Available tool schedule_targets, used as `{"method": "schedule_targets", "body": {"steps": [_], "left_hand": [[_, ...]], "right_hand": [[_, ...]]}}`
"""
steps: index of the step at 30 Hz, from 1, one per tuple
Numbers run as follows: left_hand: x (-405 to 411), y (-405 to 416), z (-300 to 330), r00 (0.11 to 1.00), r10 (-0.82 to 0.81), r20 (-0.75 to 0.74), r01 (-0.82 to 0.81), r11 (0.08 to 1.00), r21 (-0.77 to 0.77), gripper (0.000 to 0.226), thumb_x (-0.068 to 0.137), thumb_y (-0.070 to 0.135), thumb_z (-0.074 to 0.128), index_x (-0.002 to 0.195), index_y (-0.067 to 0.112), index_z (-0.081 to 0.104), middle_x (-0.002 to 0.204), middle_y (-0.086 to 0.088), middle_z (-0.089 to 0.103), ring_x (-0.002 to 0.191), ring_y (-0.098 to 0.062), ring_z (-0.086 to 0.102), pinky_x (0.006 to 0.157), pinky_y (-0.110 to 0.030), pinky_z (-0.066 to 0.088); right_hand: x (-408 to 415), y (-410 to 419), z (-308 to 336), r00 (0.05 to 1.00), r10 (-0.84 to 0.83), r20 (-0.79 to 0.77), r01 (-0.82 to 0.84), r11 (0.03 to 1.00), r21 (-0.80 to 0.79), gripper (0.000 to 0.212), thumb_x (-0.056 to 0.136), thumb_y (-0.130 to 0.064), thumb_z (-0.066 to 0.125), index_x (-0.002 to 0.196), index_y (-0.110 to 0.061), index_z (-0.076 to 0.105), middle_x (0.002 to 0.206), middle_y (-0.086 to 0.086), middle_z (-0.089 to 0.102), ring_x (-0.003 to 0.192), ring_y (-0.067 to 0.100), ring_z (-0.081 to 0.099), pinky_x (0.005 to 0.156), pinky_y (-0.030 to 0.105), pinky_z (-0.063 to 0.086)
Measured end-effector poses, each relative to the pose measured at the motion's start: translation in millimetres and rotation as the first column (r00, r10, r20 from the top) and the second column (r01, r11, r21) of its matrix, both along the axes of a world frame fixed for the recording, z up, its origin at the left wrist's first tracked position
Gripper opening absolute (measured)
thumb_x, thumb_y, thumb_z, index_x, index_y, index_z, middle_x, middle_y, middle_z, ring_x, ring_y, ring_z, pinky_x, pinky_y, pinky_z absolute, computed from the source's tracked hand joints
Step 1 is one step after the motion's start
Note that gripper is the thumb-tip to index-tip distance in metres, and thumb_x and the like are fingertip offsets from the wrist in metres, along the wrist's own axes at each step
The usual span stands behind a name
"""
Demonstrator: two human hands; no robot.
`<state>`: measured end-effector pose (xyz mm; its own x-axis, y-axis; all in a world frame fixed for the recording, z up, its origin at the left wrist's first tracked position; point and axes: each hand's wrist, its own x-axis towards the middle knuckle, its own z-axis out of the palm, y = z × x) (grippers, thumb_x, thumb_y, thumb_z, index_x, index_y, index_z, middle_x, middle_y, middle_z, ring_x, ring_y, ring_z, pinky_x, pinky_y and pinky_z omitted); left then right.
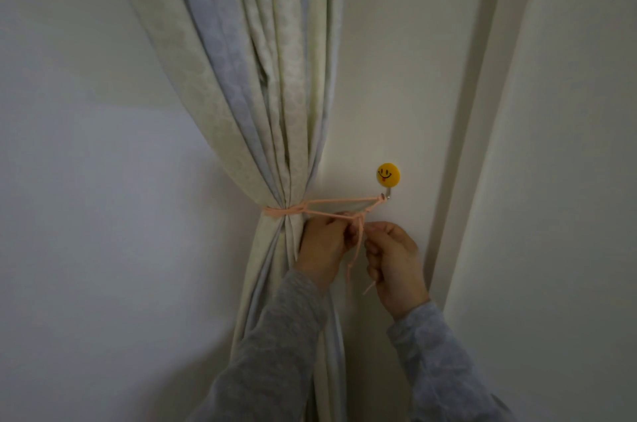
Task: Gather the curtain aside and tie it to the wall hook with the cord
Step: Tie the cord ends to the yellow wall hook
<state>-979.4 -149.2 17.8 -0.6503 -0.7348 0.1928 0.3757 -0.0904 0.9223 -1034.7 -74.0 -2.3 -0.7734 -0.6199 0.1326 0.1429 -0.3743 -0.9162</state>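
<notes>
A pale cream and lilac curtain (269, 94) hangs gathered into a narrow waist at mid-frame. A pink cord (331, 202) wraps that waist and runs right to the small metal hook under a yellow smiley-face wall hook (388, 174). Just below the cord's span, my left hand (324, 249) pinches the cord where its strands cross. My right hand (393, 259) grips a cord end to the right of it, fingers curled. Loose pink cord tails hang down between the two hands.
The white wall (396, 59) carries the hook. A vertical white frame or door edge (482, 145) runs down to the right of it. Grey wall (86, 197) lies left of the curtain. Grey sleeves cover both forearms.
</notes>
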Motion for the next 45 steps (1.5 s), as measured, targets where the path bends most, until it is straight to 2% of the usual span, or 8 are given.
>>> {"method": "schedule_targets", "body": {"steps": [7, 12, 19, 25, 31, 37, 42, 45], "left_hand": [[-8.3, -2.0, 7.9, 0.993, 0.041, -0.109, -0.021, 0.985, 0.172, 0.057, 0.076, -0.015, 0.031, 0.032, 0.018, 0.048, 0.033, 0.006, 0.046, 0.036, -0.005, 0.043, 0.043, -0.015, 0.038], [-13.6, 0.4, 15.4, 0.986, 0.115, -0.117, -0.066, 0.930, 0.361, 0.039, 0.075, -0.017, 0.031, 0.048, 0.009, 0.044, 0.037, 0.000, 0.047, 0.043, -0.014, 0.046, 0.047, -0.022, 0.042], [-11.1, 4.1, 17.6, 0.992, 0.119, -0.040, -0.095, 0.920, 0.380, 0.031, 0.073, -0.014, 0.028, 0.053, 0.006, 0.043, 0.060, -0.013, 0.042, 0.055, -0.023, 0.043, 0.054, -0.030, 0.039], [-6.6, 6.0, 17.7, 0.997, 0.075, -0.008, -0.067, 0.935, 0.349, 0.031, 0.076, -0.010, 0.032, 0.051, 0.004, 0.046, 0.039, -0.007, 0.049, 0.032, -0.016, 0.048, 0.036, -0.016, 0.043], [-7.9, 7.7, 16.2, 0.999, 0.051, -0.011, -0.043, 0.922, 0.386, 0.027, 0.074, -0.007, 0.031, 0.053, 0.005, 0.044, 0.057, -0.014, 0.044, 0.051, -0.025, 0.044, 0.051, -0.030, 0.043], [-10.8, -1.9, 8.6, 0.995, 0.093, 0.036, -0.100, 0.948, 0.303, 0.029, 0.076, -0.010, 0.035, 0.054, 0.005, 0.046, 0.056, -0.012, 0.045, 0.054, -0.022, 0.044, 0.054, -0.030, 0.040], [0.4, -5.4, -8.6, 0.994, 0.079, 0.072, -0.079, 0.997, -0.014, 0.043, 0.083, 0.000, 0.047, 0.047, 0.016, 0.061, 0.044, 0.003, 0.051, 0.044, -0.009, 0.047, 0.049, -0.023, 0.040], [12.1, 3.5, -14.7, 0.991, 0.012, 0.131, -0.001, 0.996, -0.086, 0.030, 0.087, 0.003, 0.046, 0.067, 0.017, 0.062, 0.057, -0.001, 0.054, 0.043, -0.002, 0.053, 0.046, -0.017, 0.047]], "right_hand": [[2.1, 0.0, 3.8, 0.997, -0.059, 0.047, 0.065, 0.991, -0.118, 0.029, 0.078, 0.004, 0.047, 0.062, -0.019, 0.044, 0.039, -0.008, 0.039, 0.033, 0.006, 0.029, 0.030, 0.013, 0.023], [4.9, -1.7, 11.1, 0.994, -0.070, 0.082, 0.086, 0.972, -0.220, 0.035, 0.077, 0.008, 0.045, 0.059, -0.022, 0.038, 0.039, -0.008, 0.037, 0.032, 0.005, 0.027, 0.030, 0.012, 0.021], [6.6, -0.1, 15.6, 0.993, -0.065, 0.098, 0.089, 0.957, -0.275, 0.040, 0.077, 0.012, 0.043, 0.059, -0.022, 0.033, 0.041, -0.006, 0.033, 0.032, 0.005, 0.024, 0.030, 0.010, 0.020], [10.0, 4.0, 15.8, 0.996, -0.045, 0.074, 0.065, 0.949, -0.308, 0.043, 0.077, 0.013, 0.042, 0.055, -0.023, 0.032, 0.039, -0.008, 0.032, 0.031, 0.005, 0.023, 0.031, 0.009, 0.019], [10.1, 5.0, 13.7, 0.997, -0.051, 0.052, 0.065, 0.947, -0.314, 0.045, 0.076, 0.013, 0.043, 0.051, -0.022, 0.032, 0.039, -0.007, 0.031, 0.031, 0.005, 0.022, 0.031, 0.009, 0.020], [5.7, 5.3, 10.4, 0.998, -0.042, 0.042, 0.052, 0.959, -0.277, 0.044, 0.078, 0.009, 0.044, 0.049, -0.022, 0.034, 0.039, -0.007, 0.034, 0.032, 0.005, 0.024, 0.031, 0.010, 0.020], [1.5, 5.1, 0.8, 0.999, -0.036, 0.002, 0.035, 0.970, -0.242, 0.039, 0.082, 0.004, 0.046, 0.055, -0.022, 0.040, 0.042, -0.005, 0.037, 0.033, 0.006, 0.027, 0.031, 0.013, 0.024], [3.3, 4.2, -8.4, 0.998, -0.030, -0.048, 0.020, 0.981, -0.194, 0.037, 0.085, -0.001, 0.047, 0.057, -0.025, 0.050, 0.042, -0.008, 0.041, 0.034, 0.005, 0.032, 0.032, 0.015, 0.028]]}}
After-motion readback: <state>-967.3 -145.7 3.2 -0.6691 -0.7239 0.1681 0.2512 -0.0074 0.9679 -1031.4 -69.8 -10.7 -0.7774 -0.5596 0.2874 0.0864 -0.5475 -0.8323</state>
